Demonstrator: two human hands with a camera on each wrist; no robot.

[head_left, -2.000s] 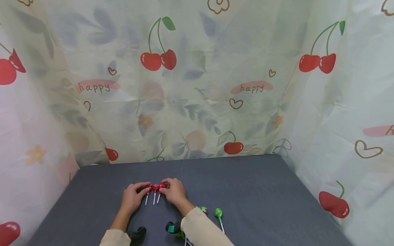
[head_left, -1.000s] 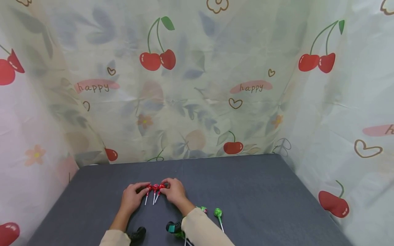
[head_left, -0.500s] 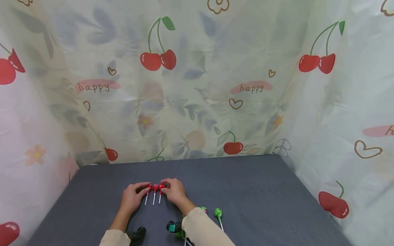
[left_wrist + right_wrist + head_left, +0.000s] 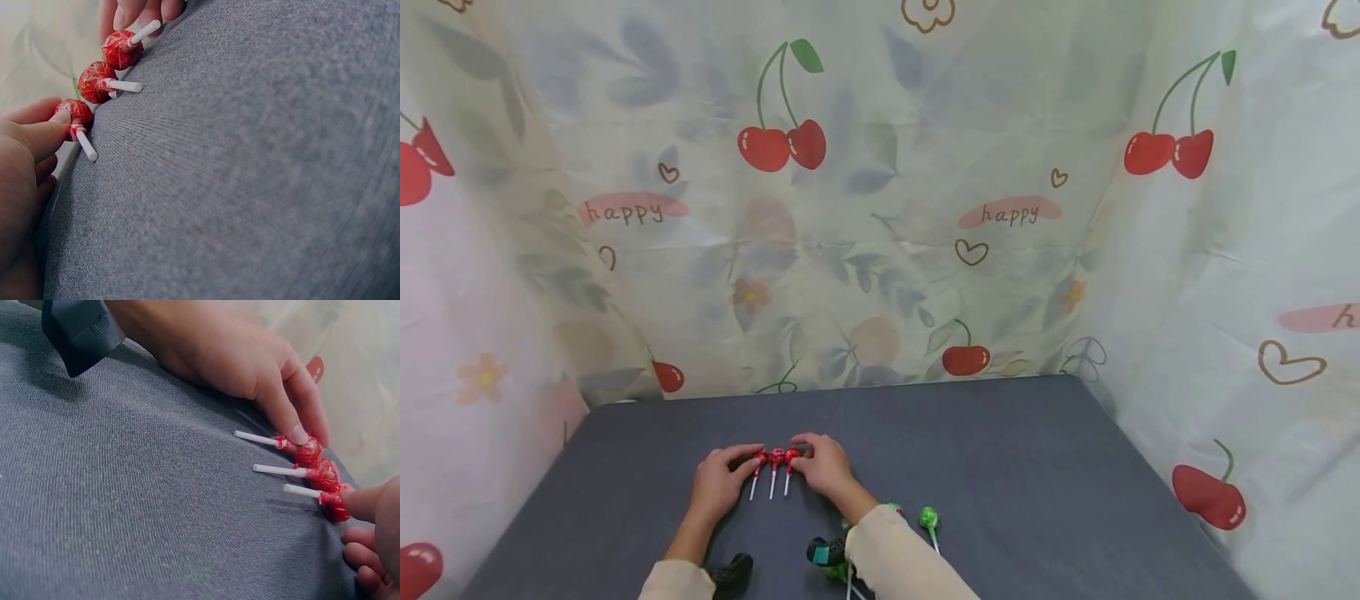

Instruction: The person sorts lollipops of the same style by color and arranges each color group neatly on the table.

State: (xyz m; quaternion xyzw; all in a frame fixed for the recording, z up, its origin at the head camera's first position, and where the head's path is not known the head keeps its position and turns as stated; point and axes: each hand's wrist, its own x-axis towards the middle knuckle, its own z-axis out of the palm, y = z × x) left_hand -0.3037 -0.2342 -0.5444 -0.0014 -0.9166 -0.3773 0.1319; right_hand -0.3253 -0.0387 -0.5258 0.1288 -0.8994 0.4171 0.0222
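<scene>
Three red-wrapped lollipops lie side by side on the dark grey cloth, white sticks toward me. My left hand [image 4: 715, 485] pinches the left lollipop [image 4: 80, 111] by its candy head, between thumb and fingers. At the other end, my right hand [image 4: 826, 467] has thumb and fingers on the head of the right lollipop [image 4: 309, 451]. The middle lollipop [image 4: 93, 81] sits between them, untouched by either hand, its head close against its neighbours. In the head view the fingers partly cover the two outer heads.
Several green lollipops lie near my right forearm: one [image 4: 928, 518] to its right, another [image 4: 836, 573] under the wrist, others partly hidden by the sleeve [image 4: 906, 554]. A printed curtain [image 4: 865, 275] rises behind the table [image 4: 1000, 467]. Black wrist cameras hang below both wrists.
The right lollipop's stick swung in toward the middle one, then back out, and now stands nearly parallel to it. Both hands stay in almost the same place.
</scene>
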